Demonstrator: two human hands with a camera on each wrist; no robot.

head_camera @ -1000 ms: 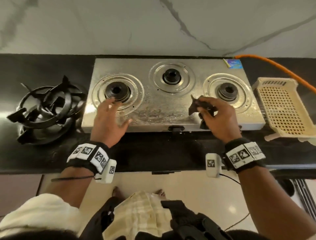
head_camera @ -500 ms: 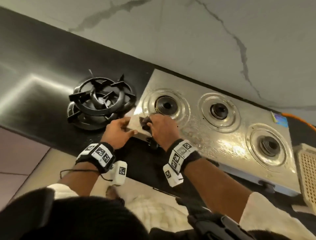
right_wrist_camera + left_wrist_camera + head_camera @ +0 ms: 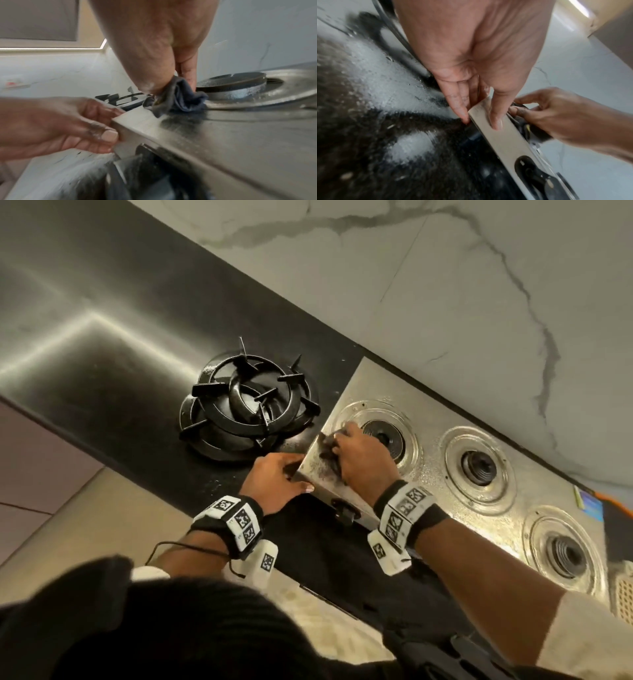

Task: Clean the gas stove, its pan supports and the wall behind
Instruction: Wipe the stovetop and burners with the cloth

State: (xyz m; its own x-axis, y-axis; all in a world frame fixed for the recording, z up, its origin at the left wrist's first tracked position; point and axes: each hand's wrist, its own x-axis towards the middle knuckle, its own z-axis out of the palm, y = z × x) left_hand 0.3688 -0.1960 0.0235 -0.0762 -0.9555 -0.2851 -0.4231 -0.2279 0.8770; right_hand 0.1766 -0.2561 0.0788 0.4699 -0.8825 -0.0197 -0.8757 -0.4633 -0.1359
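The steel three-burner stove [image 3: 428, 474] lies bare of its pan supports [image 3: 246, 409], which are stacked black on the counter to its left. My right hand [image 3: 356, 453] grips a dark crumpled cloth [image 3: 178, 100] and presses it on the stove top at the front left corner, just beside the left burner [image 3: 383, 436]. My left hand [image 3: 277, 477] steadies that corner: the thumb lies flat on the front face [image 3: 501, 136], and straight fingers rest against the left side. The white marble wall [image 3: 411, 285] runs behind.
The dark counter [image 3: 102, 337] stretches away to the left of the supports. A black knob [image 3: 344, 510] sticks out of the stove front under my right wrist. A cream plastic basket [image 3: 625, 594] and an orange hose [image 3: 613, 501] sit at the stove's far right.
My right hand carried the cloth from the stove's front middle to its left front corner. My left hand left the top by the left burner and now holds the corner. The view swung left.
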